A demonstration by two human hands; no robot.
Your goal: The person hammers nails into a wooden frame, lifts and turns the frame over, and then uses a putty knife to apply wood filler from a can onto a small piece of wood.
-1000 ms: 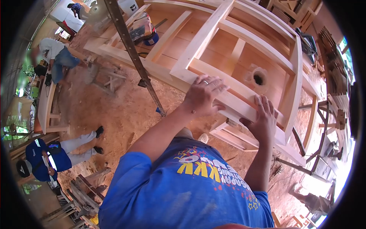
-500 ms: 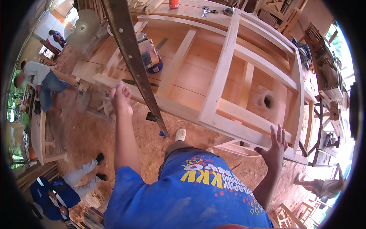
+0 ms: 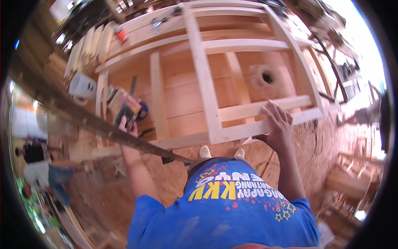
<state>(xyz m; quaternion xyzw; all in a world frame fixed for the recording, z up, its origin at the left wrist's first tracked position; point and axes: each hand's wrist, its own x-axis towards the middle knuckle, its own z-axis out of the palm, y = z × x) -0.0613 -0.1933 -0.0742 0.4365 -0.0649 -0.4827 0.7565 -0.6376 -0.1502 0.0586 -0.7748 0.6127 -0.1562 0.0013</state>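
Observation:
My left hand (image 3: 129, 128) is at the tool pile over the table's left part, its thumb and fingers closed around the lower end of a dark flat object (image 3: 127, 115). A long metal bar with holes (image 3: 89, 120) crosses the view in front of my left forearm. Beside the dark object are a cardboard-coloured box (image 3: 120, 98) and a blue can (image 3: 142, 111). My right hand (image 3: 277, 124) has its thumb spread from its bent fingers and overlaps the front rail of a pale wooden frame (image 3: 210, 112). That frame lies on a wooden panel (image 3: 182, 93).
Scissors (image 3: 156, 25) and an orange container (image 3: 121, 35) lie at the back. A white bucket (image 3: 83, 86) stands on the left, with stacked wood strips (image 3: 89, 45) behind it. One person (image 3: 37, 176) is at the far left. A round hole (image 3: 267, 76) shows at the right.
My view has turned and shifted, so the frame appears further left. My left hand has gone from empty air to the dark object. My right hand has come over the frame's front rail.

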